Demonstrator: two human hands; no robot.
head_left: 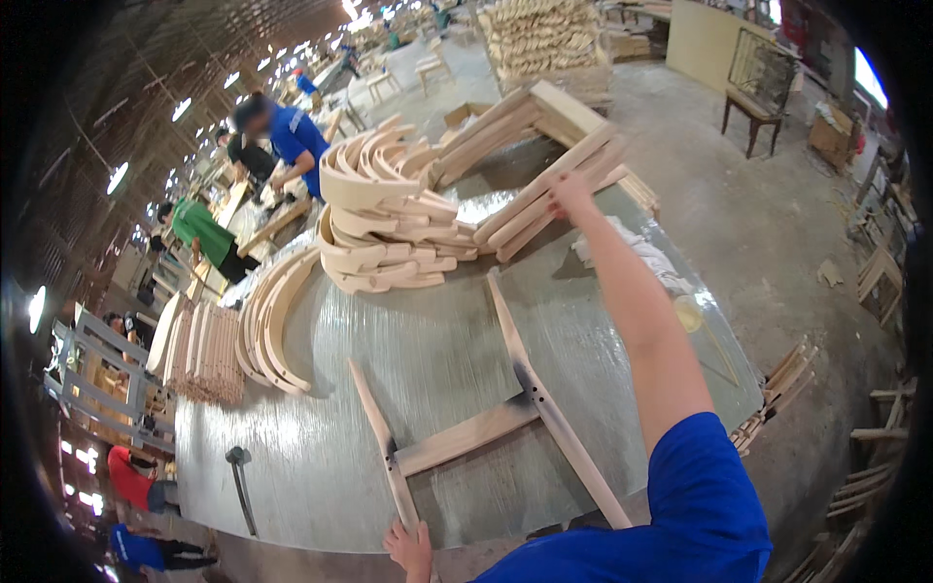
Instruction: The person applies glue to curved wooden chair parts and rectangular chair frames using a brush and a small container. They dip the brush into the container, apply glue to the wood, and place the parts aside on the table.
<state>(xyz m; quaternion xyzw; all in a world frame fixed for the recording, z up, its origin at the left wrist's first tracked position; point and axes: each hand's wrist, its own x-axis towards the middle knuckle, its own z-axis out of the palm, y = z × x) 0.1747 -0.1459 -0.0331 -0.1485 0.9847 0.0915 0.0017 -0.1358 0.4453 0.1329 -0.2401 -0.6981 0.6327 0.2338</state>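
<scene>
An H-shaped wooden chair frame (471,437), two long curved legs joined by a cross rail, lies on the plastic-covered table (321,466) in front of me. My left hand (406,547) closes around the near end of its left leg. Dark smudges mark the wood around the joints. Stretched far out to the right, my right hand (571,194) grips one side of a stack of similar wooden frames (530,219) at the table's far side. Curved chair-back pieces (374,233) are piled just left of that stack.
More curved rails (272,325) and a row of wooden slats (204,350) lie at the left. A dark long-handled tool (239,481) rests nearby. White cloth or plastic (641,257) is under my right arm. Co-workers (296,141) stand beyond the table's left side.
</scene>
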